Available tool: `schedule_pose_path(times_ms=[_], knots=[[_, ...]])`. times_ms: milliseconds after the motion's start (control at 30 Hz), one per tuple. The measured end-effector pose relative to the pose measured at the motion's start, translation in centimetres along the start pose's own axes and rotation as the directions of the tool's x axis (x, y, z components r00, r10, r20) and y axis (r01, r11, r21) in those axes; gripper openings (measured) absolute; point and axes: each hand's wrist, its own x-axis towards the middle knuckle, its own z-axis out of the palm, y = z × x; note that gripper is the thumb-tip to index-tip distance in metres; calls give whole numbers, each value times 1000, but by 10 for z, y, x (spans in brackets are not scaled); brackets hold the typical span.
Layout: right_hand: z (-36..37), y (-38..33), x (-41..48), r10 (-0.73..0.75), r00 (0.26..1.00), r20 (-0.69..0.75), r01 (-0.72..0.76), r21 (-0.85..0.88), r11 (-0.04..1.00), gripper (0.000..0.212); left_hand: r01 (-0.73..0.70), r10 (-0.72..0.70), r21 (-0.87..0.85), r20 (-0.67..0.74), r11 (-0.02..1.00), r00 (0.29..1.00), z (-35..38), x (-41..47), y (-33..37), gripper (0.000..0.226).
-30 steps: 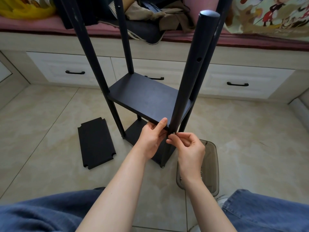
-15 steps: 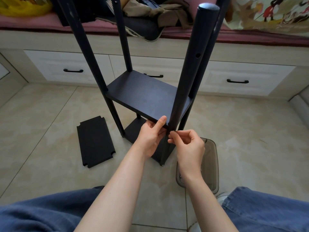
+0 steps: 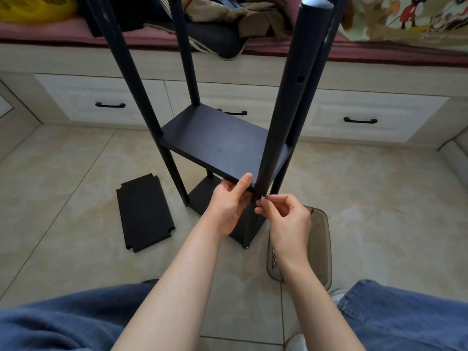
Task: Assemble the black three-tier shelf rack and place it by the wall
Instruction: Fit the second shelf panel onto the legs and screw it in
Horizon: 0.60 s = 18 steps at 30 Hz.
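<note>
Your left hand (image 3: 229, 203) grips the middle shelf (image 3: 220, 145) edge, thumb on top. Your right hand (image 3: 286, 219) pinches a small silver screw (image 3: 262, 197) against the near pole (image 3: 288, 105). Loose shelf panel (image 3: 144, 211) lies on the floor.

I see white drawers (image 3: 76, 97) with black handles (image 3: 110, 105) by a tan tile floor (image 3: 379, 198). Clothes (image 3: 253, 13) and a yellow bag (image 3: 33, 8) lie on the pink pad (image 3: 50, 31) above.

Four posts (image 3: 291, 97) are fencing in the shelf (image 3: 222, 145), leaving open gaps between them. A loose board (image 3: 144, 211) is lying on the floor (image 3: 379, 211) at left, a tray (image 3: 323, 239) is sitting close on the right, and drawers (image 3: 405, 115) are closing off the back
</note>
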Motion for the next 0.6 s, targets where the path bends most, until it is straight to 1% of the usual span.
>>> schedule_pose_path(times_ms=[133,300,433,533,600], knots=[[0,0,2,-56,998,6,56,-73,996,14,3,-3,22,5,1000,1000,0,0,1,64],[1,1,3,-17,1000,-6,17,-28,999,14,9,-9,22,-5,1000,1000,1,-1,1,66],[0,2,5,53,999,-2,-53,46,998,9,4,-4,2,-2,1000,1000,1,-1,2,65],[1,3,4,27,1000,-11,-27,22,999,9,2,-2,-18,-2,1000,1000,1,-1,2,64],[2,4,4,-52,999,-11,52,-52,997,10,2,-2,-26,-5,1000,1000,1,-1,1,61]])
